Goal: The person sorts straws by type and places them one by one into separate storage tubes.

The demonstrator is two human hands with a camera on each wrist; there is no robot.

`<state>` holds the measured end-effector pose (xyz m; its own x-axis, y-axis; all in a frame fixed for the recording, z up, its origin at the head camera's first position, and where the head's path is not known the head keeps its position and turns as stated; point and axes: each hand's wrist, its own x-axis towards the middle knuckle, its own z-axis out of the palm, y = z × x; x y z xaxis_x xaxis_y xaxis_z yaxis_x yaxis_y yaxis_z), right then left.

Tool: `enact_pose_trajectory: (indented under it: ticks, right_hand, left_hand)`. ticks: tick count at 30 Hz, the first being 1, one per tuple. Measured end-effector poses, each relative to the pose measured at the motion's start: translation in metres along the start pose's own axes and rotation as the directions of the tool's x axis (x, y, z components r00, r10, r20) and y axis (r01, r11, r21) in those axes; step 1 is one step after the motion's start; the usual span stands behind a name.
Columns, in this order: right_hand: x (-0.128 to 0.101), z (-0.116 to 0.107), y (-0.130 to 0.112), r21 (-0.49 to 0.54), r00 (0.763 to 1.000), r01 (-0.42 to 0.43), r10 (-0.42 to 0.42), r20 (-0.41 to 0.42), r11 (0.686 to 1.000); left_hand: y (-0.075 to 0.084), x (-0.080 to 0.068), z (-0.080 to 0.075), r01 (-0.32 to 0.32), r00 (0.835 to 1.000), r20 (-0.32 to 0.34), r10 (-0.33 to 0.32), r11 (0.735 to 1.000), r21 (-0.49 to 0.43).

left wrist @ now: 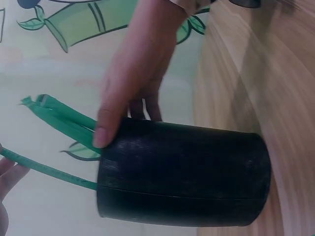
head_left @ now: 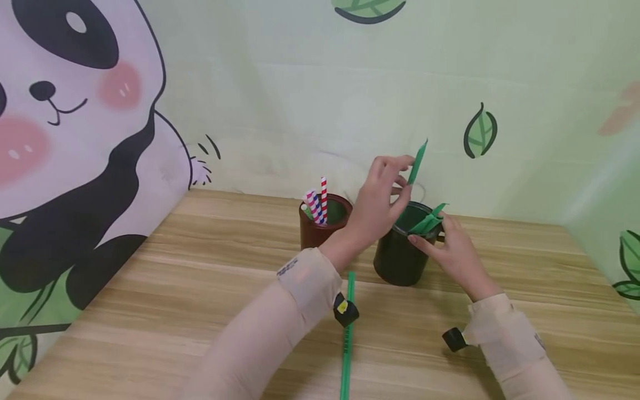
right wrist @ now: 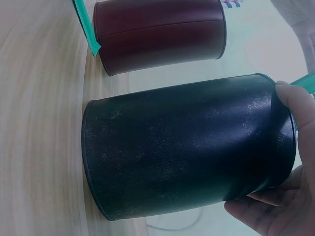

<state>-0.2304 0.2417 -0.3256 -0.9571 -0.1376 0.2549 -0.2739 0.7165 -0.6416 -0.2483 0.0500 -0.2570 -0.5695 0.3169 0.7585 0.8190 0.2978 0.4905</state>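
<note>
From the head camera, the left hand (head_left: 382, 191) pinches a green straw (head_left: 417, 161) between thumb and fingertips, holding it tilted just above the rim of the dark green cup (head_left: 400, 258). The right hand (head_left: 450, 250) grips that cup at its 3 o'clock side, thumb across the rim beside the green straws already in the cup (head_left: 429, 221). The straw looks light and thin, probably paper, so it should bend or crush under a hard squeeze; a light pinch near its middle, as here, suits it best. At the cup's 9 o'clock, just beside it, stands a brown cup (head_left: 320, 230) with red-and-white and blue-striped straws (head_left: 317, 204). A second long green straw (head_left: 346, 339) lies on the wooden table (head_left: 175, 289) toward 6 o'clock, passing under the left forearm. The straws leaning out of the dark cup crowd its mouth and may get in the way.

In the left wrist view, the right hand's thumb (left wrist: 106, 130) presses the dark cup's (left wrist: 182, 172) rim, with green straws (left wrist: 56, 115) poking out beside it. Only the fingertips of the left hand (left wrist: 7, 172) show at 9 o'clock, touching a straw.

In the right wrist view, the right hand (right wrist: 285, 196) wraps the dark cup (right wrist: 187, 147); the brown cup (right wrist: 157, 34) sits at 12 o'clock, near but apart. The cup looks rigid and faintly textured, so it should be steady to hold.
</note>
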Motion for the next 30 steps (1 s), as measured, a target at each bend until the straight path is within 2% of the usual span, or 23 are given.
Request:
enact_pose_trajectory:
  ticks: [4,11,18,24,30]
  right_hand:
    - [0.000,0.001,0.000,-0.001,1.000,0.002,-0.002,-0.001,1.000]
    - [0.000,0.001,0.000,-0.012,1.000,0.019,-0.019,-0.012,1.000]
    - [0.000,0.001,0.001,-0.016,1.000,0.024,-0.024,-0.019,1.000]
    - [0.000,0.002,0.002,-0.022,1.000,0.021,-0.021,-0.012,1.000]
    - [0.000,0.003,0.003,-0.022,0.999,0.036,-0.037,-0.017,0.999]
  left_hand:
    - [-0.007,-0.005,0.008,0.010,0.999,0.036,-0.010,1.000,0.022]
    - [-0.020,-0.018,0.020,-0.012,0.995,0.100,-0.001,0.991,0.132]
    - [-0.025,-0.027,0.027,-0.026,0.988,0.155,-0.005,0.980,0.195]
    - [-0.030,-0.035,0.034,-0.070,0.979,0.205,0.015,0.962,0.265]
    - [-0.032,-0.039,0.036,-0.090,0.976,0.215,0.030,0.957,0.276]
